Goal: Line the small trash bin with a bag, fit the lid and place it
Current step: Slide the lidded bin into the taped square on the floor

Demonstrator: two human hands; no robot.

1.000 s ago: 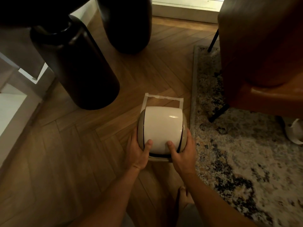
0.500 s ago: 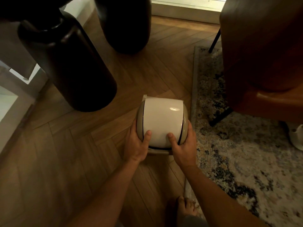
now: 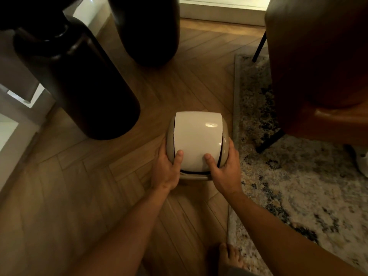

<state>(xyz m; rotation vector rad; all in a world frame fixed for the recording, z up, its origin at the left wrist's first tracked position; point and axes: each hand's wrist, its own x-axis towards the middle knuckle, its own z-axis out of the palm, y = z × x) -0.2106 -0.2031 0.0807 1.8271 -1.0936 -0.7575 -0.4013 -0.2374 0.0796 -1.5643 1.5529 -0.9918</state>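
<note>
A small beige trash bin (image 3: 224, 142) stands on the wooden floor, seen from above, with its domed white swing lid (image 3: 197, 136) fitted on top. My left hand (image 3: 166, 170) grips the bin's left side, thumb resting on the lid. My right hand (image 3: 226, 172) grips the right side in the same way. The bin's body below the lid is hidden, and no bag shows.
Two tall dark vases stand close by: one (image 3: 79, 82) to the left and one (image 3: 145, 28) behind. A brown leather chair (image 3: 318, 62) on thin black legs stands at the right on a patterned rug (image 3: 298, 186). My bare foot (image 3: 229, 257) is at the bottom.
Both hands have carried the bin away from me across the floor. It now covers the taped rectangle on the floor that showed behind it one second ago.
</note>
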